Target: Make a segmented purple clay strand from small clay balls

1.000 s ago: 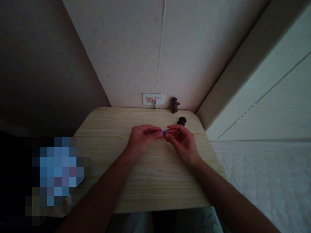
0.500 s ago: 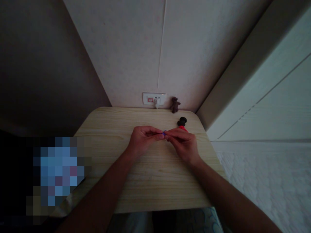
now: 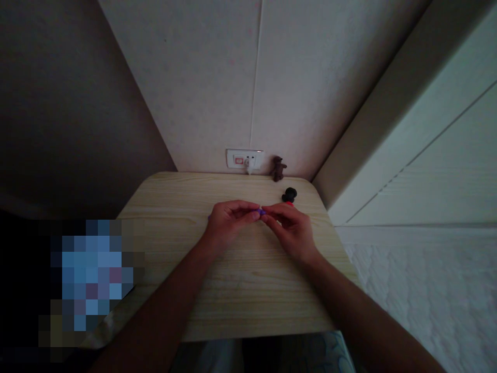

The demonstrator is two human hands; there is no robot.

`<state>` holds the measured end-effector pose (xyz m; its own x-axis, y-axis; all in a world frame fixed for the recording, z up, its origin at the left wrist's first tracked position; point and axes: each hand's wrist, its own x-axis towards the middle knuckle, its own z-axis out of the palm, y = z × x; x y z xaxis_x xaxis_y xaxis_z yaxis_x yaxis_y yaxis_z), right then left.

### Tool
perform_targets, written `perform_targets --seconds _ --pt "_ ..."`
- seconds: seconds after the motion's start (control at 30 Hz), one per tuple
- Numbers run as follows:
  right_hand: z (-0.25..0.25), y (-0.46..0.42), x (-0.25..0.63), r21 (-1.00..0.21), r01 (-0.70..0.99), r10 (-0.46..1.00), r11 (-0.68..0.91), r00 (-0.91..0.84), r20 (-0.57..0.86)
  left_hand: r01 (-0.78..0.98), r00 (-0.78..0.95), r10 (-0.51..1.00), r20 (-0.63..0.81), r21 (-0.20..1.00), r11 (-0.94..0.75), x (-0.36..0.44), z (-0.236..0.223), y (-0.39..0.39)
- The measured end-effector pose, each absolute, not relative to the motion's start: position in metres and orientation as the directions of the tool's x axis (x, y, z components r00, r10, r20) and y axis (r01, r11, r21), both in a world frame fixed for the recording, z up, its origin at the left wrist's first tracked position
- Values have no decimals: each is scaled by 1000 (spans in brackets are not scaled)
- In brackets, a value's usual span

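Over the middle of a light wooden table point(image 3: 240, 290), my left hand point(image 3: 229, 223) and my right hand point(image 3: 291, 228) meet fingertip to fingertip. Both pinch a small purple piece point(image 3: 261, 211) between them. The piece is too small and dim to name. A little purple also shows at the left edge of my left hand. Both hands are closed in a pinch.
A small black-and-red figure point(image 3: 289, 196) stands on the table just beyond my right hand. A brown toy figure point(image 3: 278, 168) leans at the wall beside a white socket point(image 3: 244, 158) with a plug. A white bed lies right; a blurred patch sits left.
My hands stayed together on the purple piece, and the fingers shifted slightly. The black-and-red figure behind my right hand shows more now.
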<state>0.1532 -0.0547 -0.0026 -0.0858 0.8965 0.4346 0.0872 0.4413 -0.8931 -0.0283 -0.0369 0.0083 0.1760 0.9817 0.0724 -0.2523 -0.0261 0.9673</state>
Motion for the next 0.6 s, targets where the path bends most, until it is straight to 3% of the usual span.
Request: perform_targets --seconds 0.23,0.4,0.6 --pt "-1 -56 152 -896 97 900 433 -86 426 -220 172 983 59 975 -20 -28 8 -37" --pt "2 -57 150 -914 96 919 393 -25 393 -344 146 989 18 938 34 -28 9 -35" --pt "1 -55 151 -935 117 942 335 -17 335 -436 -34 999 34 899 -45 -35 11 -29"
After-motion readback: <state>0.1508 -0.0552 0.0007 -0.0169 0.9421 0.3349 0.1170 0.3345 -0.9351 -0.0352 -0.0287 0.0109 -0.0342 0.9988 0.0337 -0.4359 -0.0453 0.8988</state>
